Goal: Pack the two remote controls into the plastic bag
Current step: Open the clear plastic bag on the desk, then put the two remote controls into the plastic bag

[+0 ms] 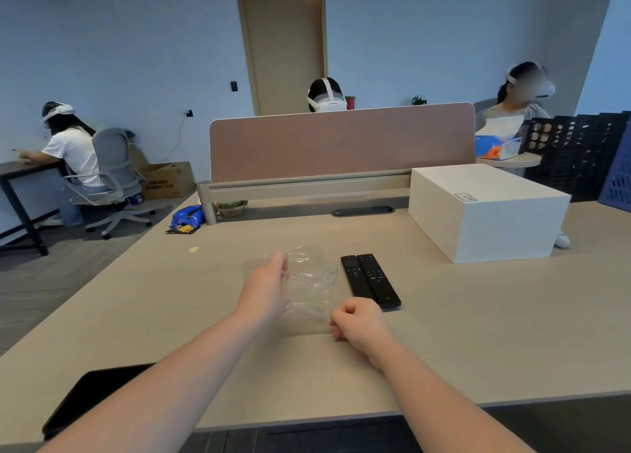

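two slim black remotes (pixel 370 279) lie touching on the worktop (pixel 478 333). both hands pinch the clear, crinkled plastic bag (pixel 312 282): left hand (pixel 266 290) fingers closed on it, right hand (pixel 358 323) fisted at its corner.

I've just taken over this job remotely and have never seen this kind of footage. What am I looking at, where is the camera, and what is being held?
There is no machine: a person works bare-handed, filmed by one camera on their head looking forward and down. On the desk lie two black remote controls side by side, plus a white box. The left hand and right hand both grip a clear plastic bag, apparently to open it. The remotes are not yet inside.
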`<state>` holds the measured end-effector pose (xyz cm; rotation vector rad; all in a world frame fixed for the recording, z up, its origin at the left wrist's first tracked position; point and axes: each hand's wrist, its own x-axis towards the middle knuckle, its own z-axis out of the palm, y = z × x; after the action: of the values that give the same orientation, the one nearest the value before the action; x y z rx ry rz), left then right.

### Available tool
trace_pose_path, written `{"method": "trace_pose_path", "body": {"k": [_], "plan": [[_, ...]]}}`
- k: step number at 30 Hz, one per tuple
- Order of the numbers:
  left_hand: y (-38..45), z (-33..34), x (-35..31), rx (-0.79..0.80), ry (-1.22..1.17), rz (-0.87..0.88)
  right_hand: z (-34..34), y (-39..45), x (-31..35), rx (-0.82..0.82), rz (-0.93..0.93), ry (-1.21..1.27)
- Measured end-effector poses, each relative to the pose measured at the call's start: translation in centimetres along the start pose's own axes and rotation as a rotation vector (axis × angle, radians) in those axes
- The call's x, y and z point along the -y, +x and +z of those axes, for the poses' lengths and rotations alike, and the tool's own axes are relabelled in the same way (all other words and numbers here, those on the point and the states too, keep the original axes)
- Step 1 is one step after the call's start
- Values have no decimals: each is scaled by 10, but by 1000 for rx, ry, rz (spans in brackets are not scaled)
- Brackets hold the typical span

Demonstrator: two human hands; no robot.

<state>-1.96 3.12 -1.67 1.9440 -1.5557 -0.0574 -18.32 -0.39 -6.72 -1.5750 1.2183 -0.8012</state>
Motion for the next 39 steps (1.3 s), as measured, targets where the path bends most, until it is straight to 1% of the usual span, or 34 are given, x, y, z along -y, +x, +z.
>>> {"method": "trace_pose_path", "body": {"k": [2, 4, 5, 8, 10, 13, 16, 18, 22, 24, 25, 28, 30, 31, 33, 34, 36, 39], "plan": [[0, -2, 0, 45, 41, 93, 0, 0, 1, -7, -8, 12], [1, -3, 0, 108, 109, 111, -1, -1, 1, -14, -14, 15], [2, -3, 0, 119, 137, 78, -1, -1, 1, -16, -13, 15], [9, -11, 2, 59, 216, -35, -1, 1, -1, -22, 5, 24], [11, -17, 3, 74, 251, -73, -1, 2, -2, -15, 17, 21], [8, -21, 1, 97, 283, -55, -2, 2, -2, -15, 22, 19], [4, -16, -2, 90, 236, -29, -1, 2, -2, -21, 27, 3], [4, -16, -1, 60, 207, -20, -1, 1, -2, -19, 27, 5], [9, -27, 11, -105, 178, -71, -3, 0, -2, -11, 31, 33], [8, -32, 15, -141, 174, -63, -4, 0, -2, -8, 26, 30], [5, -32, 15, -125, 184, -31, -4, 0, -1, -9, 21, 25], [-3, -26, 15, 0, 269, 58, -6, -1, -1, -31, 5, 74], [-5, -26, 14, 70, 318, 53, -9, -1, -3, -105, -9, 146], [-5, -26, 14, 89, 329, 52, -10, -1, -5, -176, -43, 137], [-6, -27, 13, 112, 331, 69, -9, 1, -8, -329, -115, -10], [-6, -27, 13, 126, 332, 84, -8, 0, -9, -376, -116, -90], [-5, -27, 10, 158, 330, 92, -5, 0, -8, -400, -86, -194], [-7, -27, 5, 180, 304, 90, -3, 2, -6, -388, -36, -318]]}}
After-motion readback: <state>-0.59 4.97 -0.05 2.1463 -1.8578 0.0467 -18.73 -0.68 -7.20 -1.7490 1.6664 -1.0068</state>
